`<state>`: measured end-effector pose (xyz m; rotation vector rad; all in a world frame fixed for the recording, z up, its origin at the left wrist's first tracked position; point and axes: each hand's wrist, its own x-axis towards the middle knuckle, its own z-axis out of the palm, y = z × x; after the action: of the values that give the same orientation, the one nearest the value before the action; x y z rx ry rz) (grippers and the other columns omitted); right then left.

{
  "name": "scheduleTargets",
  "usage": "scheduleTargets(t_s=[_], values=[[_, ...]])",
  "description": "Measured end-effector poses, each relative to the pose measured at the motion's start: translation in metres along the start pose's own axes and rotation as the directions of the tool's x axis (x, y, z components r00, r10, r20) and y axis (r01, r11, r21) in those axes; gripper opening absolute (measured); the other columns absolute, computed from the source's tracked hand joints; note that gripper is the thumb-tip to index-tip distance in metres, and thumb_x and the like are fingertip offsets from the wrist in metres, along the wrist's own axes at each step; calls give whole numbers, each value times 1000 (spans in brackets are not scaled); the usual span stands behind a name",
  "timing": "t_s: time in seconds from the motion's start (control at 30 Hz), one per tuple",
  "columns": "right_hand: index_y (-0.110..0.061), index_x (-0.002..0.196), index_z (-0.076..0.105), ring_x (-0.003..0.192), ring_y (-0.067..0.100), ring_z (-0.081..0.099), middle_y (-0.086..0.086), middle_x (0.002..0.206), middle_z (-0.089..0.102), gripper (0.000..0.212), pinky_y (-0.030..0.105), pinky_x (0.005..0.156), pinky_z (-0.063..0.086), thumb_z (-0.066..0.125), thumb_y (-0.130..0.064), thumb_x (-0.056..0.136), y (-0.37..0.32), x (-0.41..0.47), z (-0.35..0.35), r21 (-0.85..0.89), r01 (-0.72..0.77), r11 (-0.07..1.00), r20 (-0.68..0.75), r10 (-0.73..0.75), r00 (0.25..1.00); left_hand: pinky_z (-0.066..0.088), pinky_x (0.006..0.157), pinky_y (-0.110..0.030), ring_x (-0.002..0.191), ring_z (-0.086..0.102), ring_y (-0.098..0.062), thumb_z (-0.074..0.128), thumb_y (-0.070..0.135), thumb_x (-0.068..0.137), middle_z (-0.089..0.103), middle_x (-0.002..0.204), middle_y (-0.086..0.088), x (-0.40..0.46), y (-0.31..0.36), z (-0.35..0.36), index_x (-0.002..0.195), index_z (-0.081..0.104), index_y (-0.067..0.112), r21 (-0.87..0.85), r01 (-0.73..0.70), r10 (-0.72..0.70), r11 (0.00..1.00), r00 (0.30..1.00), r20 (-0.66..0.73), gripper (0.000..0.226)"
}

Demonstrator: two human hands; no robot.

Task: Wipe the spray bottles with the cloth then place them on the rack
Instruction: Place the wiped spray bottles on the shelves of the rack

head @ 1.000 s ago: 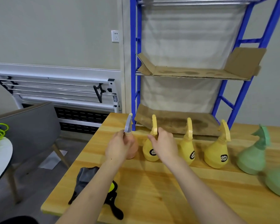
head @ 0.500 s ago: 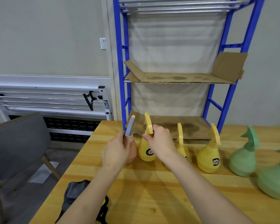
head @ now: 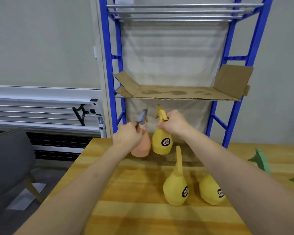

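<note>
fingers of the left hand (head: 127,137) curl round the neck of the orange spray bottle (head: 141,146) under its grey trigger, and fingers of the right hand (head: 174,123) wrap the neck of a yellow spray bottle (head: 161,144) just beside it at three o'clock, both bottles held up off the wooden table (head: 126,192) in front of the blue rack (head: 232,106). two more yellow bottles (head: 175,190) stand on the table toward five o'clock of the held pair, green bottles (head: 261,160) peek in at the right edge, stained cardboard (head: 176,93) lines the rack's shelf at twelve o'clock, and a grey chair (head: 8,160) sits off at nine o'clock.
</note>
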<state>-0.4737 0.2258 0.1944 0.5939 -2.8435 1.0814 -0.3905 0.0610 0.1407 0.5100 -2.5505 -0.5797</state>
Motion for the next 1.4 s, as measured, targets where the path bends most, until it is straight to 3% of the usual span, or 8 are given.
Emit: scheduleTargets(t_s=[0.1,0.4,0.63,0.83,1.07,1.17,1.3,1.4], values=[[-11,79,71,85,26,70,8,88,72,29,34,72,54,84,-37,79,19,22,-2,-20,-30,999,-4,30,1000,48,61,-31,73,57,-19,49,49,96,62,85,1,17,8,20,101,59,27,-10,26,-26,1000,1000,-13,25],[-8,98,67,96,28,67,10,101,69,31,37,79,56,78,-34,86,57,58,13,-109,-28,994,44,33,998,58,67,-41,72,64,-25,51,42,98,62,76,0,44,6,67,104,60,24,-44,74,-75,996,997,-20,21],[-12,98,66,94,25,66,7,99,68,28,37,82,57,79,-33,85,69,64,19,-90,-60,994,72,66,995,53,70,-38,85,61,-25,56,34,100,56,101,-3,53,-2,71,116,62,16,-44,59,-57,997,998,40,25],[-11,92,68,93,26,67,9,99,70,23,40,83,57,80,-29,83,69,50,10,-56,-38,998,50,40,998,42,58,-25,80,59,-18,59,26,99,63,98,-6,41,-1,68,117,60,12,-167,71,-68,983,997,27,23],[-12,131,64,121,27,60,7,124,68,47,41,105,49,75,-31,90,64,-8,-25,8,7,1000,0,-7,1000,50,89,-30,114,62,-21,55,18,100,61,130,-7,-17,5,55,137,56,18,-342,24,-33,939,999,-22,36],[-12,138,59,119,23,61,5,128,66,49,36,102,51,69,-34,95,62,-47,-37,28,32,999,-31,-31,999,55,87,-32,108,62,-17,53,21,102,63,125,-4,-39,13,49,130,59,21,-359,29,-26,933,1000,15,29],[-16,129,65,95,7,63,-7,103,71,43,25,84,52,66,-43,95,60,-100,-45,32,55,998,-32,-54,998,51,79,-25,100,60,-12,52,18,102,64,116,1,-62,19,40,124,63,22,-350,-19,30,936,999,26,25],[-18,128,64,95,10,65,-7,105,73,61,29,85,55,65,-63,87,60,-129,-41,-42,35,998,-50,-38,998,47,76,-21,100,62,-11,54,16,101,67,111,4,-76,21,38,120,66,24,-356,-52,79,933,995,63,23]])
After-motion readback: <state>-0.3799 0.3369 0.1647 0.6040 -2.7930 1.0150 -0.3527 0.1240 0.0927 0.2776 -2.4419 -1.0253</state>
